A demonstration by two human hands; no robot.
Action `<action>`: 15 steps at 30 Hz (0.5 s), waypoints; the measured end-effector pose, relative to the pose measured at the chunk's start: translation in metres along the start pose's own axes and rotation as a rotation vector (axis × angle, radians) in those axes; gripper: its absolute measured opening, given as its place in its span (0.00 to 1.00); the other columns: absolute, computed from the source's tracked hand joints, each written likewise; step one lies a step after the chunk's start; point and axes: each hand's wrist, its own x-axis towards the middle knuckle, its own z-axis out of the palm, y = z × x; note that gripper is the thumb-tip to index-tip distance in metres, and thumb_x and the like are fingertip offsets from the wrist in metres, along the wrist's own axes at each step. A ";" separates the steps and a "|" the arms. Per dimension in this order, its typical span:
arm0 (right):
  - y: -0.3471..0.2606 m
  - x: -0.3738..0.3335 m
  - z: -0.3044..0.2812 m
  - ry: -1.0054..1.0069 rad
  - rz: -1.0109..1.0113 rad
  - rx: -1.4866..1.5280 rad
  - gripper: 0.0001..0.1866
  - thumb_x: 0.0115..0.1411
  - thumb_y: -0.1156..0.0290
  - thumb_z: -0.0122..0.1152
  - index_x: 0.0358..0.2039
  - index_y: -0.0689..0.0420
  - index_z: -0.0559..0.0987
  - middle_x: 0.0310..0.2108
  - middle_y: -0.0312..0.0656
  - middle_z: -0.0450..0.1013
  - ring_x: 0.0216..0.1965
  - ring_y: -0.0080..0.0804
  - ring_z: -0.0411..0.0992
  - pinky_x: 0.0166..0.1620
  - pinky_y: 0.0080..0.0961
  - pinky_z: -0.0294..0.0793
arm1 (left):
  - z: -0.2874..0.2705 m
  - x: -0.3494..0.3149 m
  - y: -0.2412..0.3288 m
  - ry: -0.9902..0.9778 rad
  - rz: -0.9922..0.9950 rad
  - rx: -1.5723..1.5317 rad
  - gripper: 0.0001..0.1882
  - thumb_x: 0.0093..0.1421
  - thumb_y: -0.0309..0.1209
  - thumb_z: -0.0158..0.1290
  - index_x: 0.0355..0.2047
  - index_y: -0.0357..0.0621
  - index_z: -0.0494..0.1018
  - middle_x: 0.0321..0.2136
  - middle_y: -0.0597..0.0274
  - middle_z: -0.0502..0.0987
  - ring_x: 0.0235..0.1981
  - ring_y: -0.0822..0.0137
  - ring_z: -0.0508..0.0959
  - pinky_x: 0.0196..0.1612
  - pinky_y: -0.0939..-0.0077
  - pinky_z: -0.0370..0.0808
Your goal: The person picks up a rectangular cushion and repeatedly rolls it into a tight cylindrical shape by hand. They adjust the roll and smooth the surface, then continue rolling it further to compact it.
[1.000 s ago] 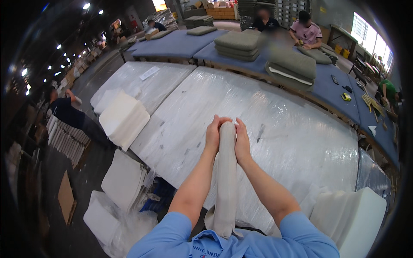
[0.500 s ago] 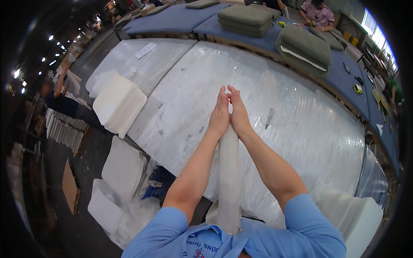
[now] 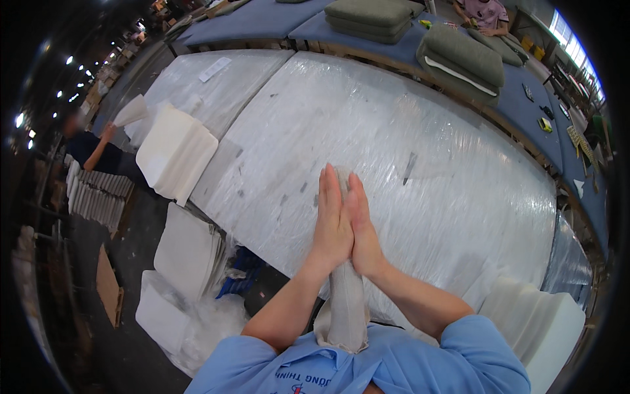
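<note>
The pad (image 3: 346, 299) is at the centre and lower centre of the frame, seen as a narrow, pale grey strip. Its long axis runs almost straight up the picture, away from the person, leaning very slightly left towards the top. The near end, wider and loose at its edges, lies against the blue shirt (image 3: 321, 364) at the bottom; the far, rounded end points to the top of the frame and shows between the fingertips.

The left hand (image 3: 333, 230) and right hand (image 3: 366, 230) are flat, fingers straight and pointing up the frame, set along either side of the pad's far part. Their inner edges meet at mid-frame, covering the middle of the pad. Neither hand is curled round it; how hard they press, I cannot tell.

Beyond them, the film-covered table (image 3: 328, 111) spreads across the centre. A white foam stack (image 3: 174, 151) stands at the left, another foam stack (image 3: 535, 322) at the lower right. Green cushions (image 3: 459, 59) lie on the blue bench (image 3: 525, 121) at the upper right.
</note>
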 end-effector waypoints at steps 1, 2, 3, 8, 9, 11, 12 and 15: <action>-0.001 -0.012 0.001 -0.013 -0.018 -0.007 0.44 0.78 0.42 0.28 0.76 0.68 0.43 0.80 0.58 0.32 0.80 0.51 0.29 0.78 0.40 0.30 | -0.001 -0.013 0.002 0.004 0.003 0.014 0.39 0.79 0.45 0.35 0.76 0.31 0.34 0.77 0.36 0.37 0.79 0.44 0.37 0.78 0.57 0.38; -0.001 -0.024 0.001 -0.021 -0.033 -0.016 0.44 0.78 0.42 0.28 0.76 0.69 0.42 0.80 0.58 0.31 0.80 0.51 0.29 0.78 0.41 0.30 | 0.001 -0.024 0.003 0.003 0.006 0.025 0.39 0.79 0.44 0.35 0.76 0.29 0.34 0.77 0.36 0.37 0.79 0.44 0.36 0.78 0.57 0.37; 0.000 -0.034 0.000 -0.027 -0.049 -0.025 0.45 0.78 0.42 0.29 0.76 0.70 0.42 0.80 0.59 0.31 0.80 0.51 0.28 0.78 0.41 0.29 | 0.002 -0.035 0.003 0.002 0.009 0.036 0.40 0.79 0.43 0.36 0.76 0.28 0.33 0.77 0.35 0.36 0.79 0.44 0.35 0.78 0.57 0.36; -0.008 -0.080 -0.004 -0.103 -0.151 -0.119 0.48 0.76 0.40 0.32 0.76 0.73 0.40 0.79 0.63 0.32 0.80 0.56 0.30 0.78 0.43 0.31 | -0.001 -0.086 0.014 -0.041 0.014 -0.022 0.42 0.76 0.37 0.39 0.74 0.24 0.30 0.76 0.30 0.32 0.78 0.39 0.33 0.78 0.52 0.35; -0.007 -0.088 -0.005 -0.115 -0.167 -0.115 0.49 0.76 0.40 0.32 0.75 0.73 0.40 0.79 0.63 0.32 0.80 0.57 0.31 0.78 0.44 0.31 | 0.000 -0.094 0.017 -0.052 0.010 -0.030 0.42 0.75 0.36 0.40 0.74 0.24 0.29 0.76 0.29 0.32 0.78 0.38 0.32 0.78 0.52 0.35; -0.005 -0.103 -0.010 -0.153 -0.185 -0.086 0.49 0.75 0.39 0.33 0.76 0.73 0.39 0.79 0.64 0.31 0.80 0.57 0.31 0.78 0.44 0.32 | 0.001 -0.109 0.023 -0.069 0.000 0.010 0.43 0.73 0.34 0.41 0.74 0.24 0.29 0.76 0.27 0.31 0.78 0.36 0.33 0.78 0.50 0.36; -0.004 -0.108 -0.012 -0.172 -0.193 -0.072 0.50 0.75 0.39 0.33 0.76 0.72 0.38 0.79 0.64 0.30 0.80 0.58 0.31 0.78 0.44 0.32 | 0.001 -0.114 0.026 -0.078 -0.007 0.029 0.43 0.72 0.33 0.42 0.74 0.23 0.28 0.75 0.26 0.31 0.78 0.35 0.33 0.78 0.50 0.36; -0.005 -0.115 -0.012 -0.089 -0.240 -0.176 0.46 0.75 0.40 0.34 0.74 0.71 0.54 0.76 0.63 0.48 0.77 0.55 0.48 0.76 0.43 0.43 | -0.007 -0.124 0.034 -0.113 0.008 0.071 0.44 0.71 0.31 0.43 0.74 0.24 0.30 0.75 0.27 0.31 0.78 0.37 0.32 0.78 0.50 0.37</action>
